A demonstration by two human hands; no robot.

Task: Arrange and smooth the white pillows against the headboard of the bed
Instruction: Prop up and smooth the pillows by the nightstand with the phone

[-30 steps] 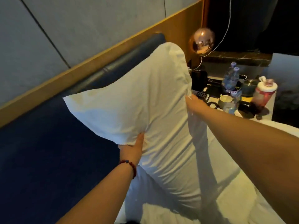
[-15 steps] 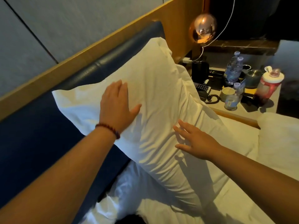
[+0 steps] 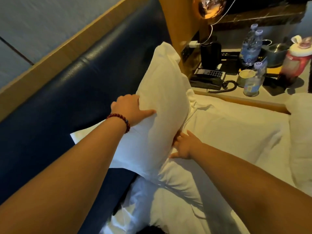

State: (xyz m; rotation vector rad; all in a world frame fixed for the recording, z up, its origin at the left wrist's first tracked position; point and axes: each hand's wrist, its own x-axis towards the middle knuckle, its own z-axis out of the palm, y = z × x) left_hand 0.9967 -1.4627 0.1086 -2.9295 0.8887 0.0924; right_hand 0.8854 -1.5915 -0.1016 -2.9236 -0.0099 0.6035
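A white pillow [image 3: 162,92] stands tilted on its long edge against the dark blue padded headboard [image 3: 81,92]. My left hand [image 3: 130,110], with a red bead bracelet on the wrist, grips the pillow's upper left side, thumb on the front and fingers behind. My right hand [image 3: 184,145] is at the pillow's lower front edge with its fingers pushed under the fabric. A second white pillow [image 3: 302,132] lies at the right edge of the bed. The white sheet [image 3: 228,132] covers the mattress.
A bedside table [image 3: 276,85] stands past the bed's head end with a telephone [image 3: 207,78], water bottles [image 3: 249,46], a cup [image 3: 245,77], a red jar [image 3: 295,63] and a black kettle [image 3: 210,54]. A copper globe lamp [image 3: 211,7] hangs above it.
Both hands lay flat on the pillow's face half a second ago. Now the left hand grips its upper side, the right has slid to its lower edge, and the pillow stands more upright.
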